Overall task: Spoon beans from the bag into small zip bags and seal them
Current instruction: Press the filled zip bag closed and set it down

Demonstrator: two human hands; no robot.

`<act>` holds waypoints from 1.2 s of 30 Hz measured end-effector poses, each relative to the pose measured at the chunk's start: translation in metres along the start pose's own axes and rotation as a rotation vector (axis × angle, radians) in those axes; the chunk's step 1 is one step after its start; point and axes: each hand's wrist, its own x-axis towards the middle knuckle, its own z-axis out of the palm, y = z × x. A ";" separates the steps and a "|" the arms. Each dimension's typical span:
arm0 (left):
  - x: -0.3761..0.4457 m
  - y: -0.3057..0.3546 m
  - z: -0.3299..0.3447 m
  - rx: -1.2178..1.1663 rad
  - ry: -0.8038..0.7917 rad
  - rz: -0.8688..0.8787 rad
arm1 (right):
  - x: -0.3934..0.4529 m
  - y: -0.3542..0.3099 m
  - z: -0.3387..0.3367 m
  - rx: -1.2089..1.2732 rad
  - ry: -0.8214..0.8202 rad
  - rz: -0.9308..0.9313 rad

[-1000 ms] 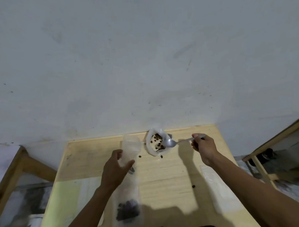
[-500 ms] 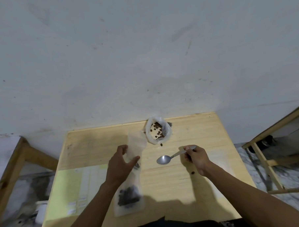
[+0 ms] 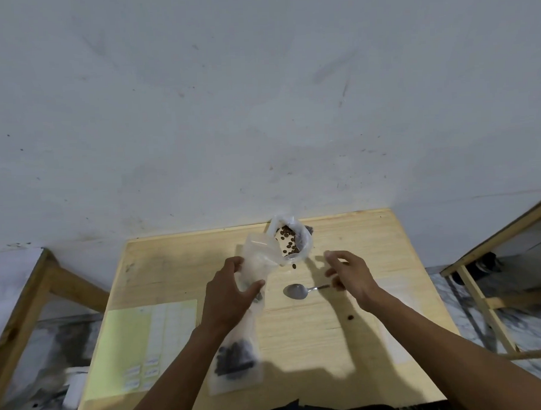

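A clear bag of brown beans (image 3: 291, 239) stands open at the far middle of the wooden table (image 3: 346, 341). My left hand (image 3: 231, 295) grips a small clear zip bag (image 3: 257, 255), held upright just left of the bean bag. A metal spoon (image 3: 297, 291) lies on the table, bowl to the left. My right hand (image 3: 349, 274) hovers over the spoon's handle with fingers spread, holding nothing. A filled zip bag (image 3: 235, 358) of dark beans lies flat near the front edge, under my left forearm.
A pale yellow sheet with white labels (image 3: 139, 347) lies at the front left. Single loose beans (image 3: 350, 317) lie on the table. Flat clear bags (image 3: 395, 323) lie at the right. Wooden frames (image 3: 484, 304) stand on both sides. A white wall rises behind.
My right hand carried the spoon back from the bean bag, laid it on the table and let go. My left hand kept hold of the small zip bag.
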 end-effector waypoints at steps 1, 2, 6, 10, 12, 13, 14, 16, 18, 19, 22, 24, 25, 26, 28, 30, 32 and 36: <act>0.002 0.006 -0.001 0.005 0.010 0.024 | -0.006 -0.013 0.006 0.023 -0.113 -0.057; 0.004 0.012 -0.001 0.015 0.018 0.051 | -0.013 -0.025 0.012 0.024 -0.210 -0.113; 0.012 0.041 -0.004 0.027 0.003 0.153 | -0.025 -0.054 0.035 0.018 -0.291 -0.304; 0.016 0.049 -0.009 -0.125 -0.055 0.157 | -0.020 -0.064 0.042 0.060 -0.107 -0.336; 0.018 0.046 -0.014 -0.134 -0.052 0.162 | -0.019 -0.069 0.040 0.052 -0.083 -0.334; 0.019 0.045 -0.017 -0.124 -0.047 0.170 | -0.019 -0.071 0.039 0.054 -0.081 -0.334; 0.020 0.043 -0.020 -0.119 -0.045 0.171 | -0.020 -0.075 0.038 0.057 -0.084 -0.333; 0.023 0.040 -0.024 -0.121 -0.047 0.151 | -0.021 -0.080 0.035 0.044 -0.101 -0.334; 0.026 0.036 -0.026 -0.128 -0.035 0.121 | -0.019 -0.085 0.030 -0.015 -0.132 -0.368; 0.028 0.034 -0.028 -0.130 -0.031 0.108 | -0.019 -0.088 0.028 -0.060 -0.151 -0.384; 0.030 0.032 -0.033 -0.130 -0.010 0.104 | -0.017 -0.095 0.020 -0.162 -0.235 -0.398; 0.031 0.033 -0.036 -0.156 -0.003 0.111 | -0.015 -0.098 0.016 -0.164 -0.259 -0.408; 0.032 0.034 -0.037 -0.177 -0.002 0.113 | -0.014 -0.100 0.015 -0.176 -0.255 -0.424; 0.033 0.036 -0.038 -0.217 -0.012 0.105 | -0.014 -0.102 0.014 -0.199 -0.251 -0.446; 0.035 0.044 -0.043 -0.359 -0.054 0.068 | -0.016 -0.107 0.015 -0.241 -0.274 -0.486; 0.039 0.054 -0.050 -0.456 -0.062 0.069 | -0.020 -0.112 0.017 -0.266 -0.331 -0.501; 0.040 0.063 -0.055 -0.452 -0.041 0.127 | -0.025 -0.118 0.018 -0.291 -0.385 -0.517; 0.039 0.070 -0.056 -0.442 -0.100 0.210 | -0.029 -0.128 0.024 -0.395 -0.346 -0.590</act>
